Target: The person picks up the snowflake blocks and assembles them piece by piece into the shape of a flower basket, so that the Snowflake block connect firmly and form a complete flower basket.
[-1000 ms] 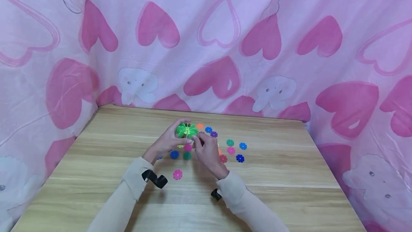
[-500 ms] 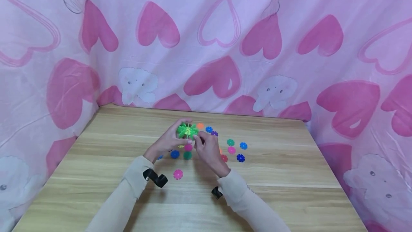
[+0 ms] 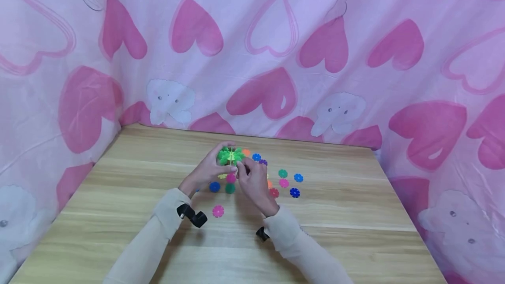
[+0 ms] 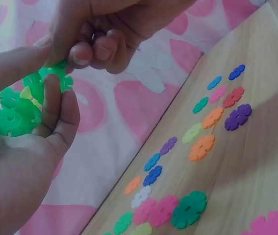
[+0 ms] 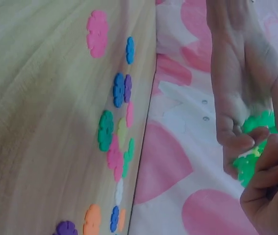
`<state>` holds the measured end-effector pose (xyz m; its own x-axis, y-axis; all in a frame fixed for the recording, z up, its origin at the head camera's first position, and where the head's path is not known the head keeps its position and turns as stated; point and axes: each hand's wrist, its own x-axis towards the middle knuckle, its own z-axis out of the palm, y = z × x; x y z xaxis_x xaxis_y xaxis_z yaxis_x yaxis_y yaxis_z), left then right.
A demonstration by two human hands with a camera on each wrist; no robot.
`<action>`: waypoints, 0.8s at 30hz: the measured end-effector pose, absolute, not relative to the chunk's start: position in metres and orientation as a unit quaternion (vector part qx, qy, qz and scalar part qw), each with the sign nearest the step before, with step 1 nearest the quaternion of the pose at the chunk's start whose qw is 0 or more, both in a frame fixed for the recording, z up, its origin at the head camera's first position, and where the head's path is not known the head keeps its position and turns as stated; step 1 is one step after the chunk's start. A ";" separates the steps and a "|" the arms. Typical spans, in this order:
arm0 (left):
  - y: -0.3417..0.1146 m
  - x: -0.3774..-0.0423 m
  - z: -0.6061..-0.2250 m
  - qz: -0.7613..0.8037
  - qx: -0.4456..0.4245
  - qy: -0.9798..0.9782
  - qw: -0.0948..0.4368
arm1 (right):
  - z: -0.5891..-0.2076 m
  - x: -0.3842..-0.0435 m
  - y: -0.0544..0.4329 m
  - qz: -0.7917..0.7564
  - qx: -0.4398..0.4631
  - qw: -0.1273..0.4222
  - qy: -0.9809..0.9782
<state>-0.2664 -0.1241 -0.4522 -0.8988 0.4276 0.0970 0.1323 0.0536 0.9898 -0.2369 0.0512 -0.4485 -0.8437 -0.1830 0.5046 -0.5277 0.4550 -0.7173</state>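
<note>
A cluster of interlocked green flower-shaped discs [image 3: 225,157] with a yellow one at its middle is held above the wooden table. My left hand [image 3: 207,170] grips the cluster from the left, fingers behind and thumb in front. In the left wrist view, the green discs [image 4: 17,117] lie between its thumb and curled fingers. My right hand [image 3: 254,183] is at the cluster's near right side. Its thumb and index finger pinch the edge of a green disc, as the left wrist view shows. The right wrist view has the cluster [image 5: 246,169] partly hidden by both hands' fingers.
Loose flower discs lie flat on the table [image 3: 347,214] under and around my hands: a pink disc [image 3: 218,211] in front, a dark blue disc [image 3: 294,193] and a light blue disc [image 3: 298,178] at the right. A pink heart-patterned curtain [image 3: 260,95] stands behind the table.
The head view has shifted slightly. Both hands keep their hold on the green cluster, which has risen a little in the view. The loose discs stay where they were on the table.
</note>
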 end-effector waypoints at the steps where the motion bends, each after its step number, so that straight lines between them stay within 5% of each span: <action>1: -0.124 -0.267 -0.453 0.662 0.196 0.714 0.113 | -0.449 -0.237 0.051 0.477 0.214 0.181 -0.833; 24: -0.124 -0.266 -0.464 0.634 0.190 0.742 0.106 | -0.451 -0.250 0.066 0.434 0.252 0.097 -0.859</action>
